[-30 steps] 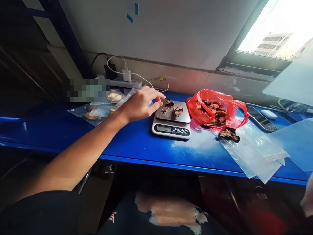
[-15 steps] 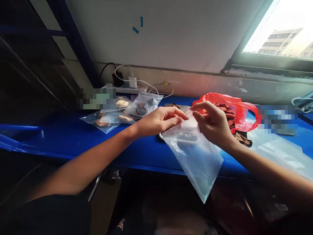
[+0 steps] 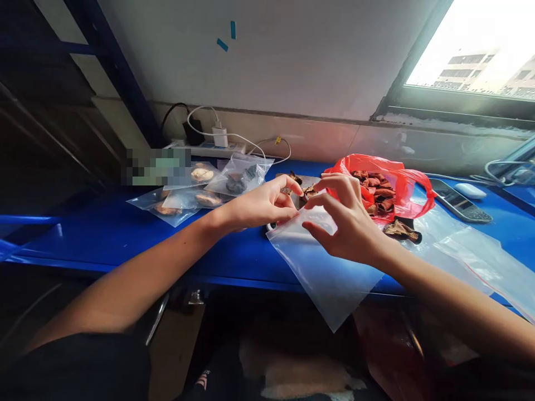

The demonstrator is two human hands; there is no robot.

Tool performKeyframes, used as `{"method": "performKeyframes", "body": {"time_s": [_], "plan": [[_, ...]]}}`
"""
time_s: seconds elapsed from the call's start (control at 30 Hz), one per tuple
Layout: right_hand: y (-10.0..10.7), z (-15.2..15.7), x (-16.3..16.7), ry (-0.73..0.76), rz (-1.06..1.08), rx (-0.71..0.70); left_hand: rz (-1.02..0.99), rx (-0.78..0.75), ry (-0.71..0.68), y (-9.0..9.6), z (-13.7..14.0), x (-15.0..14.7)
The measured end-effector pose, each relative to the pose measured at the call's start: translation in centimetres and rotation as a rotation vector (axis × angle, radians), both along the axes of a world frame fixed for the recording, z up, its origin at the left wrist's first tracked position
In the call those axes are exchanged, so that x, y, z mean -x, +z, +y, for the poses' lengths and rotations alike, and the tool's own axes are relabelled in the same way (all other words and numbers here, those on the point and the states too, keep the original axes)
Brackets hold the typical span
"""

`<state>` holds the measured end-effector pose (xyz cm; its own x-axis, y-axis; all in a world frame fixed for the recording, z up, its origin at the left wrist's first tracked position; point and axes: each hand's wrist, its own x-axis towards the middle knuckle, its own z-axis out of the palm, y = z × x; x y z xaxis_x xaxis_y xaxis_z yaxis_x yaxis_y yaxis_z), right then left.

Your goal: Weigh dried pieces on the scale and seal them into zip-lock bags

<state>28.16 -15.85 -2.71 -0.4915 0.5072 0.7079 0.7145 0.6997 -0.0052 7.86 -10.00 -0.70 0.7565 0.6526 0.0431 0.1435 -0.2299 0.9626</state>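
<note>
Bag (image 3: 330, 267), one, between two hands.

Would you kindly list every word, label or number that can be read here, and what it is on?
None can be read.
Label by the filled zip bags: blurred out.
Scale: display hidden behind the hands and the empty zip bag.
Phone: keys too small.
</note>
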Motion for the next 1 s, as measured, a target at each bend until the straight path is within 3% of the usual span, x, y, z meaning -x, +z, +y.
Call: {"method": "performKeyframes", "body": {"time_s": [0.2, 0.37, 0.57, 0.63, 0.8, 1.0], "plan": [[0.5, -0.9, 0.4, 0.075, -0.126, 0.008, 0.043, -0.057, -0.082, 0.5, -1.1, -0.1], [1.1, -0.9, 0.4, 0.149, -0.187, -0.003, 0.060, -0.055, -0.043, 0.8, -2.1, -0.5], [1.3, -0.4, 0.1, 0.317, -0.237, 0.010, 0.059, -0.188, 0.158, 1.0, -0.1, 0.7], [1.4, 0.3, -0.1, 0.270, -0.205, 0.006, 0.071, -0.280, 0.172, 1.6, 0.4, 1.5], [2.3, 2.4, -0.2, 0.103, -0.119, 0.006, 0.141, -0.645, -0.008, 3.4, -0.4, 2.4], [3.5, 1.9, -0.4, 0.075, -0.144, 0.168, 0.202, -0.732, 0.059, 4.5, 0.0, 3.4]]}}
